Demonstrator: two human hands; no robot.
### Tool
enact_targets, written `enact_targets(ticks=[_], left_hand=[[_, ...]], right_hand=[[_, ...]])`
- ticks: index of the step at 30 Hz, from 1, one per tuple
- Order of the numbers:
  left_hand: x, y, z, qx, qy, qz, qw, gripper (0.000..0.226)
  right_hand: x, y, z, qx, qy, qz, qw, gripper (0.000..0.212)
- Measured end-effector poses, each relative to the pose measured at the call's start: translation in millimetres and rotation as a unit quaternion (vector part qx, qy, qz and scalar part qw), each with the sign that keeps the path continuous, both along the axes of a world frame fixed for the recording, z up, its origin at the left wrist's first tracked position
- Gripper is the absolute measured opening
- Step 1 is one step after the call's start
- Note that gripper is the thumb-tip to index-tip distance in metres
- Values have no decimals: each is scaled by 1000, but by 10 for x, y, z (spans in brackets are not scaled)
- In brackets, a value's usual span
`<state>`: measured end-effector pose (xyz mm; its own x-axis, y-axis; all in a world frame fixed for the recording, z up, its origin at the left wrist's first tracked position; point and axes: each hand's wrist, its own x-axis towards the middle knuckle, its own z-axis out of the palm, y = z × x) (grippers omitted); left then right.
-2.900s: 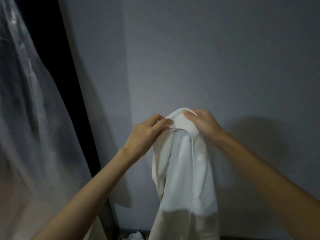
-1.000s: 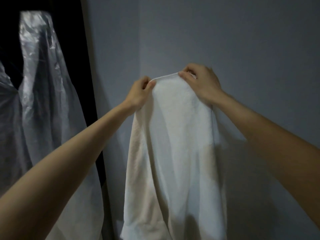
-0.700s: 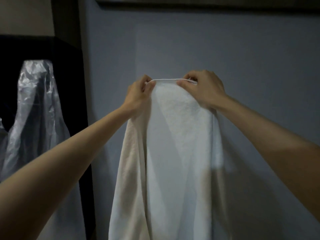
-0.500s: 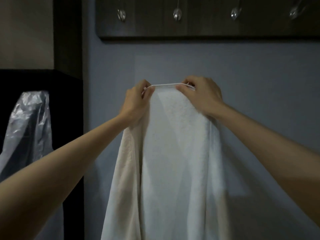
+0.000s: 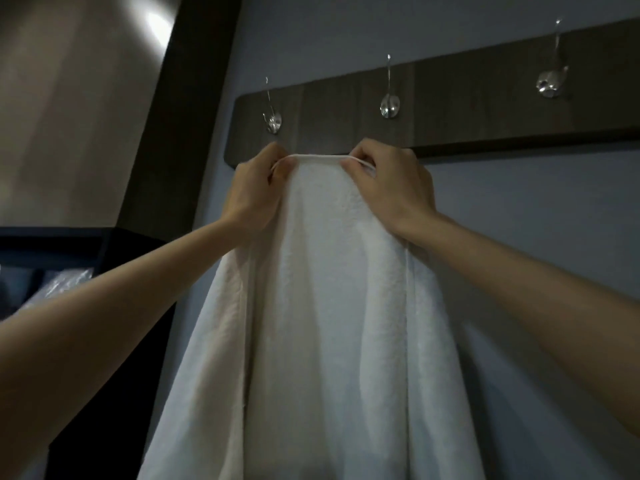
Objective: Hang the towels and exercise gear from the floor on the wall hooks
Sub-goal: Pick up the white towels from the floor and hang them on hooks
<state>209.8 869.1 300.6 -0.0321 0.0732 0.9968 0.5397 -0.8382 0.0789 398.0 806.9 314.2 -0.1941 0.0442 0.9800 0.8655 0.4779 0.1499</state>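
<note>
A white towel [image 5: 325, 306] hangs from both my hands in front of the wall. My left hand [image 5: 254, 192] pinches the left end of its top edge, and my right hand [image 5: 391, 187] pinches the right end, so the hem is stretched taut between them. The hem sits just below a dark wooden hook rail [image 5: 450, 112]. Three silver hooks show on the rail: a left hook [image 5: 273, 121], a middle hook [image 5: 390, 106] and a right hook [image 5: 550, 83]. All three hooks are bare. The towel's lower part runs out of the frame.
A dark vertical frame [image 5: 180, 109] stands left of the rail, with a lit beige panel [image 5: 69, 98] beyond it. Crinkled clear plastic [image 5: 59, 291] shows at the lower left. The grey wall [image 5: 519, 220] lies behind the towel.
Both hands have lifted the towel from waist height to just under the hook rail. My view has tilted upward, bringing the rail and hooks into sight. The grip on the hem is unchanged.
</note>
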Motion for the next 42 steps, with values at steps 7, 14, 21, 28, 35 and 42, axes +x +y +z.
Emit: enact_targets(ticks=[7,14,21,28,35,42], left_hand=[[-239,94,402,17,-23,47,998,16],[-416,219,926,-3,-64,63,996,14],[-595,502,1449,-12,-78,138,987,25],[-706,877,1500,-33,-110,96,989,24],[-721,991,1063,-24,-177,16,984,19],[-670,845,845,-40,-208,-106,972,16]], right_hand=[[-244,383,490,74,-16,53,996,21],[-601,684,886,154,4,97,983,9],[-824,959,1349,126,26,66,989,10],[-1013,1130,1503,140,12,-14,990,14],[-1089,1214,1326,144,0,-24,989,16],[-1096,1219,1039,115,32,64,991,19]])
